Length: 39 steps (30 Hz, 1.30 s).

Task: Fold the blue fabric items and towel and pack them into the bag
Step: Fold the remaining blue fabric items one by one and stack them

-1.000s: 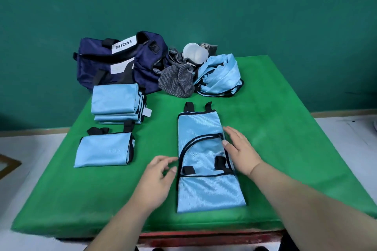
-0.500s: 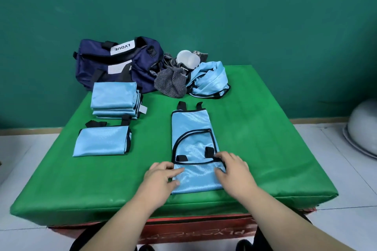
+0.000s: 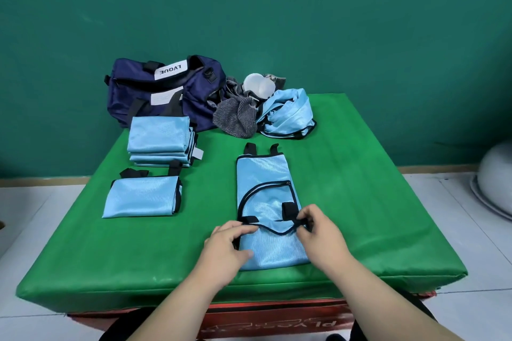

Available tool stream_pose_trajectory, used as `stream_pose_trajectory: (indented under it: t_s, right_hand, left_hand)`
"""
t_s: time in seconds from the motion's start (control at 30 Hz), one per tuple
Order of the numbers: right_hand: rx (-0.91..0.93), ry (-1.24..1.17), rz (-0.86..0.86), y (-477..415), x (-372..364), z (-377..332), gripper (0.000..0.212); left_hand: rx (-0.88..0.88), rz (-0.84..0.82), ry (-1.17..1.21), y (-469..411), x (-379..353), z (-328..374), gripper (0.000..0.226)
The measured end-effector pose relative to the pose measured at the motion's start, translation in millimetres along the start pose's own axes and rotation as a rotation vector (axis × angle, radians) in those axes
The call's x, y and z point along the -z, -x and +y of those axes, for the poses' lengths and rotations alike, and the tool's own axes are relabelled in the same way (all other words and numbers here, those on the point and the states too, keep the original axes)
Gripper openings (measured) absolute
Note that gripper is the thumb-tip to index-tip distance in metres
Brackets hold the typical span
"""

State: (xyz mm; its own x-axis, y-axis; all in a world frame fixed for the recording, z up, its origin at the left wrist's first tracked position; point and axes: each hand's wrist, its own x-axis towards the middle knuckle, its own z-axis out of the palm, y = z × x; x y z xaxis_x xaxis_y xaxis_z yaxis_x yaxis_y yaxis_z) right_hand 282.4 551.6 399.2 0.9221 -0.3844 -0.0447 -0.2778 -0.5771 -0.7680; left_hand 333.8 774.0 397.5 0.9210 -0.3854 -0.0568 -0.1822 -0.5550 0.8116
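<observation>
A folded blue piece lies well in front of the navy bag. A stack of folded blue pieces sits just before the bag. The left hand grips the left edge of the long blue fabric item, which lies on the green table in front and to the right of the bag. Right of the bag sit a grey striped towel and, farther right, a crumpled blue heap. The right hand pinches the item's black-trimmed right edge, seemingly raising it slightly.
</observation>
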Motion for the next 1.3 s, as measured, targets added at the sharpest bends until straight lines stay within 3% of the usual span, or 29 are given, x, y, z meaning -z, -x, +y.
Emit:
stream_pose_trajectory:
  t_s: [0.23, 0.37, 0.5, 0.73, 0.9, 1.1, 1.3]
  right_hand:
    - [-0.046, -0.521, 0.053, -9.2, 5.9, -8.9, 0.035]
    - [-0.038, -0.644, 0.022, -16.1, 12.3, -13.8, 0.034]
    - [0.001, -0.639, 0.025, -31.0, 14.9, -18.1, 0.026]
    - [0.044, -0.678, 0.079, -76.9, 7.9, -24.1, 0.032]
    - [0.029, -0.662, 0.116, -117.9, 2.0, -27.6, 0.027]
    - [-0.081, -0.522, 0.179, -172.7, -15.9, -24.7, 0.019]
    - [0.007, -0.279, 0.184, -212.7, -29.7, -18.7, 0.030]
  left_hand:
    - [0.051, 0.116, 0.463, -9.0, 4.6, 17.6, 0.036]
    - [0.143, 0.122, 0.540, -20.4, 8.0, 15.4, 0.037]
    - [0.154, 0.083, 0.533, -40.0, 15.3, 15.6, 0.046]
    - [0.139, 0.057, 0.548, -80.7, 29.7, 18.5, 0.041]
    - [0.132, 0.059, 0.435, -122.3, 37.3, 8.8, 0.044]
    - [0.067, 0.075, 0.315, -173.8, 40.3, 0.3, 0.040]
    - [-0.025, 0.088, 0.156, -217.0, 30.5, -18.8, 0.047]
